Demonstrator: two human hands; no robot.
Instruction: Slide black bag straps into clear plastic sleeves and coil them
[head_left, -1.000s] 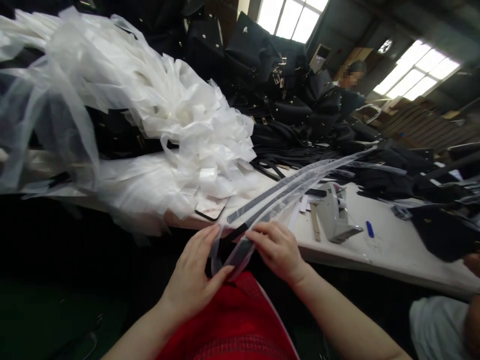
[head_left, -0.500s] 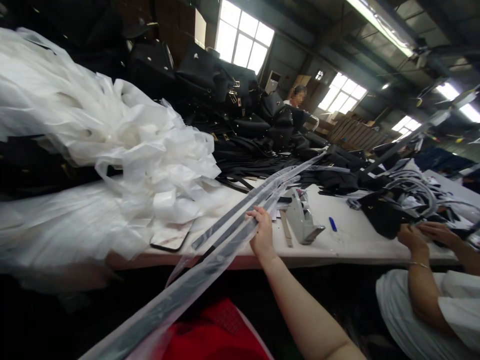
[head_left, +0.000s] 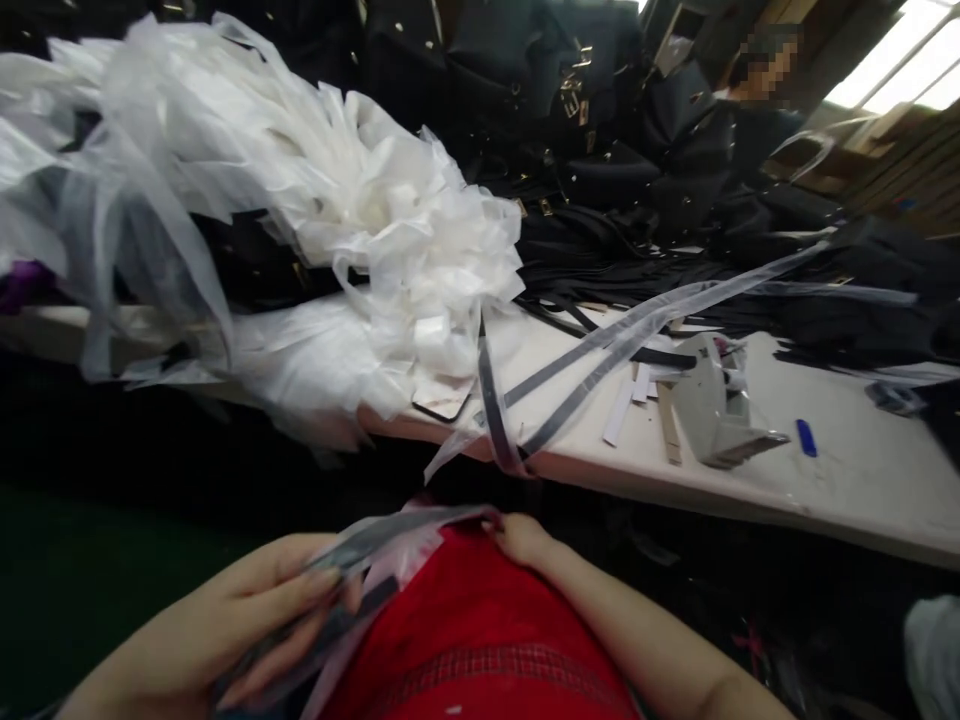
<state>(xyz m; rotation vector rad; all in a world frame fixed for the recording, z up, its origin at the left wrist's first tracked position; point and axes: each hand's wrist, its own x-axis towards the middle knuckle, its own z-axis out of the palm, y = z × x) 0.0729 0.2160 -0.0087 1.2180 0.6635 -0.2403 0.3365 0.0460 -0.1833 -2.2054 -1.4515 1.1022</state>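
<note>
My left hand (head_left: 277,610), low in the view, is closed around a dark strap in a clear plastic sleeve (head_left: 397,528), which lies folded through the fingers. My right hand (head_left: 523,540) pinches the same sleeved strap farther along, in front of the red apron (head_left: 495,610); its fingertips are partly hidden. Another sleeved strap (head_left: 592,385) lies across the white table (head_left: 862,500), with one dark length bending over the front edge. Whether it joins the strap in my hands I cannot tell.
White plastic sleeves (head_left: 405,200) are heaped at the left. A phone (head_left: 444,398) lies by the table edge, and a grey tape dispenser (head_left: 720,405) and blue cutter (head_left: 806,437) farther right. Black bags (head_left: 600,180) are piled behind. A person (head_left: 765,70) is at the back.
The view has swung left and down. My left hand has come into view holding the strap. My right hand has moved from above the table edge to in front of the apron.
</note>
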